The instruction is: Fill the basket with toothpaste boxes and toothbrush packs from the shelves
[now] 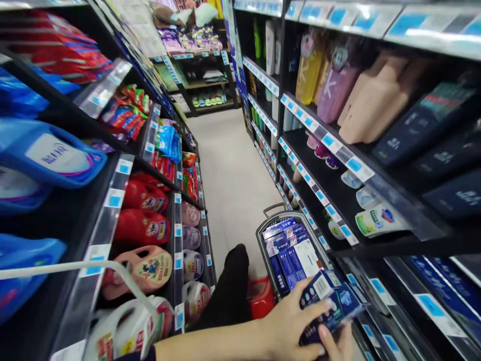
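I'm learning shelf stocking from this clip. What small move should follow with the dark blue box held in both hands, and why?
Probably carry the dark blue box right, toward the low shelf: left hand and right hand grip it beside the basket of similar boxes, and that shelf holds matching dark blue packs.

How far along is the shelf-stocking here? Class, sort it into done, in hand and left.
Done: little can be confirmed; the lower right shelf already holds dark blue packs. In hand: the left hand and right hand together grip one dark blue box near that shelf. Left: the basket on the floor is full of similar blue boxes.
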Available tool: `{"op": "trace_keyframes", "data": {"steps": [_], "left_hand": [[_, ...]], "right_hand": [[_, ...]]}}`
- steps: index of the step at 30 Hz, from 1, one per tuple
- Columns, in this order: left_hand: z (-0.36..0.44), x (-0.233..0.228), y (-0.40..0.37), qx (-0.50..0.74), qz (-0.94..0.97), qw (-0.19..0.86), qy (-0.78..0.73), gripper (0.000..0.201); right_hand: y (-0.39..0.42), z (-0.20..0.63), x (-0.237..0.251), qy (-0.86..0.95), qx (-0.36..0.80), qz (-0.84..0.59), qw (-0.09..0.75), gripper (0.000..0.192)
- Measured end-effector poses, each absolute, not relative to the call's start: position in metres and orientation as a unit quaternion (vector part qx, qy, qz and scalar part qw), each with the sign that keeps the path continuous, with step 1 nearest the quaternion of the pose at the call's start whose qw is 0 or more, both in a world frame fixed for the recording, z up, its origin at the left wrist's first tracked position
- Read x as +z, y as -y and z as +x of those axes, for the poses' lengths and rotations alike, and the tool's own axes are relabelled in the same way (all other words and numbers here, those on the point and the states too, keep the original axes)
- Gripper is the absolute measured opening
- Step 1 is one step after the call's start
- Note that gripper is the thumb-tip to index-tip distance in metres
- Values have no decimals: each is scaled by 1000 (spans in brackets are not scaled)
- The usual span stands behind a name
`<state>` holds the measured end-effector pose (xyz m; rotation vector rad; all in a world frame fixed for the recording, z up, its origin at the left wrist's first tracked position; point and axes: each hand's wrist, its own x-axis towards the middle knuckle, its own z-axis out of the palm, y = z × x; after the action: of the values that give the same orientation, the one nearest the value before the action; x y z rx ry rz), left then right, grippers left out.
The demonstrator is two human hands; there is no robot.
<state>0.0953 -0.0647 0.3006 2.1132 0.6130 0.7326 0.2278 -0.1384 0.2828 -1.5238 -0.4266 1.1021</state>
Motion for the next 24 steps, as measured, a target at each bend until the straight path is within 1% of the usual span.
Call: {"op": "trace_keyframes", "data": {"steps": [4, 5, 6, 7, 10, 11, 13, 15, 17, 19, 21, 24], "left_hand": [[89, 238, 72, 220, 765, 530, -292, 119], [87, 228, 74, 211, 744, 564, -290, 120], [86, 220, 77, 206, 720, 598, -285, 117], [84, 212, 81, 205, 696, 628, -282, 108], [77, 193, 105, 213, 623, 690, -301, 71], [74, 187, 114, 220, 603, 701, -311, 62], [68, 178, 133, 237, 563, 724, -321, 54], [63, 174, 146, 258, 486, 769, -325, 50], [59, 178, 151, 265, 368, 826, -334, 49], [55, 191, 149, 237, 256, 877, -330, 51], [49, 209, 143, 206, 197, 915, -287, 56], [34, 235, 131, 231, 186, 940, -170, 55]], "right_hand": [[150, 214, 211, 133, 455, -662, 581, 89], [157, 210, 195, 119, 448, -661, 590, 90], [166, 206, 181, 102, 444, -657, 601, 90], [176, 201, 170, 84, 442, -649, 613, 90], [209, 187, 148, 27, 453, -610, 649, 85], [221, 182, 144, 8, 461, -595, 658, 83], [242, 178, 140, -20, 479, -563, 673, 76], [261, 180, 139, -31, 492, -523, 695, 72], [277, 187, 135, -35, 488, -489, 722, 71], [290, 198, 127, -44, 478, -482, 733, 71], [300, 208, 115, -55, 478, -503, 718, 69], [305, 218, 94, -60, 498, -517, 694, 64]]}}
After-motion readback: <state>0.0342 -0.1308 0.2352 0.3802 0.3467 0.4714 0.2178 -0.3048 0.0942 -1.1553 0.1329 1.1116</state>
